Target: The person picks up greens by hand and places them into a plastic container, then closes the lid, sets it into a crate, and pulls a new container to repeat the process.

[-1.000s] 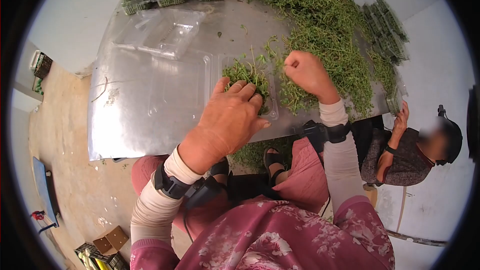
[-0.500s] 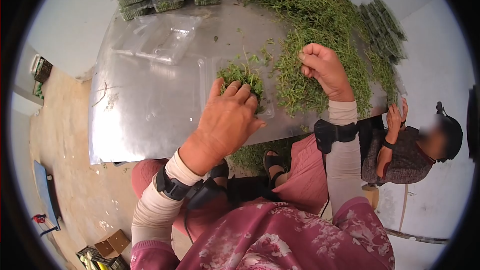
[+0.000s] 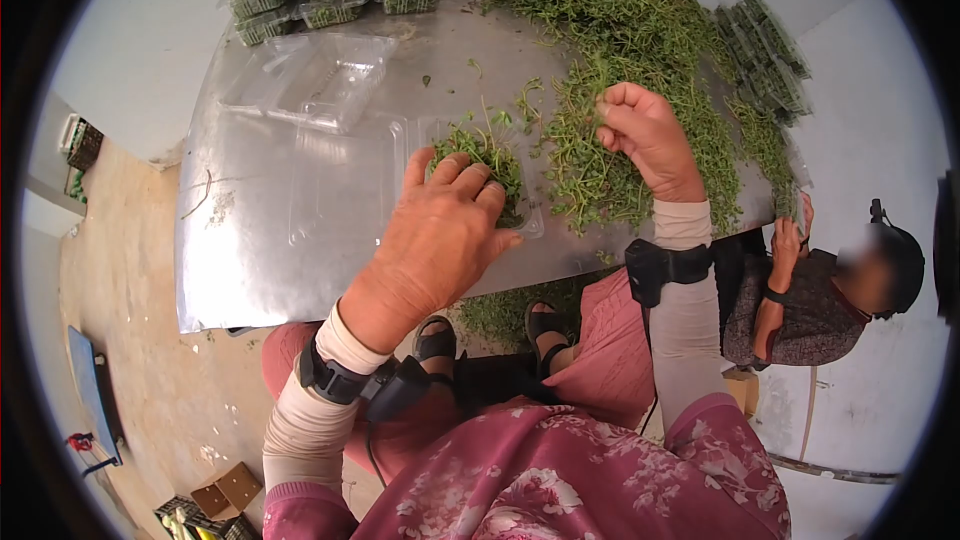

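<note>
Resting on a loose mound of thin-stemmed, small-leaved green sprigs [image 3: 494,152], the left hand [image 3: 430,225] spreads its fingers over a clear, rectangular plastic container [image 3: 532,227].

The sprigs look tangled and bright green, with a few thin stems poking up beyond the fingertips; they lie inside the container, directly under the open left hand and to the left of the right hand [image 3: 645,135], well apart from it. The right hand is curled closed, thumb against forefinger, over the near edge of a large green leafy heap [image 3: 640,50]; I cannot tell whether it pinches a sprig. Just left of the container, a transparent flat plastic lid [image 3: 345,185] lies on the shiny grey metal surface [image 3: 240,265].
</note>
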The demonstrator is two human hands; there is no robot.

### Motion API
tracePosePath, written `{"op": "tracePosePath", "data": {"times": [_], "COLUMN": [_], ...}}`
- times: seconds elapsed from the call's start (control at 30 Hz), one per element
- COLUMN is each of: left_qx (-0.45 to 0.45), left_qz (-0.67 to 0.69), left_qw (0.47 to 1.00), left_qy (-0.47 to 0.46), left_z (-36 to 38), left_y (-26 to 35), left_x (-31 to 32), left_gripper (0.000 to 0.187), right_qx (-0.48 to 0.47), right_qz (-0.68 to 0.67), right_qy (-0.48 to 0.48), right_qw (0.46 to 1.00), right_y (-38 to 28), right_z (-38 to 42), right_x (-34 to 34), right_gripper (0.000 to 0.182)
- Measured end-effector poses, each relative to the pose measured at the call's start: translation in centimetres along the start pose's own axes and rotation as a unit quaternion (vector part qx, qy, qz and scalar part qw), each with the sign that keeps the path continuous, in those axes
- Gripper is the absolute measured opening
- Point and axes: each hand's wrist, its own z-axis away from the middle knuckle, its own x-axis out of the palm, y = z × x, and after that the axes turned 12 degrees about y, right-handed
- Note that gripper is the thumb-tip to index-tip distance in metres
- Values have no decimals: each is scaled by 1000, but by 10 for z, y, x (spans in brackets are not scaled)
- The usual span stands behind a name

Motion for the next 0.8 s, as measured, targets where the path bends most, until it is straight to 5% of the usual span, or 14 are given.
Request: {"op": "tracePosePath", "data": {"times": [0.1, 0.2, 0.3, 0.47, 0.8], "left_qx": [1, 2, 2, 1, -122], "left_qz": [-3, 1, 11, 59, 247], "left_qw": [1000, 1000, 1000, 996, 954], "left_qy": [-1, 4, 22, 68, 120], "left_z": [0, 0, -1, -6, -7], "left_y": [-1, -1, -1, -2, 2], "left_x": [-1, -2, -3, -6, -7], "left_gripper": [45, 43, 39, 26, 17], "right_qx": [-95, -28, -33, -17, -7], "right_qz": [200, 17, 39, -111, -190], "right_qy": [78, 13, 37, -27, -79], "right_qw": [972, 999, 998, 993, 979], "right_y": [8, 3, 4, 2, -15], "right_z": [-4, -2, 0, 1, 23], "right_x": [5, 2, 6, 7, 39], "right_gripper": [9, 10, 10, 7, 7]}}
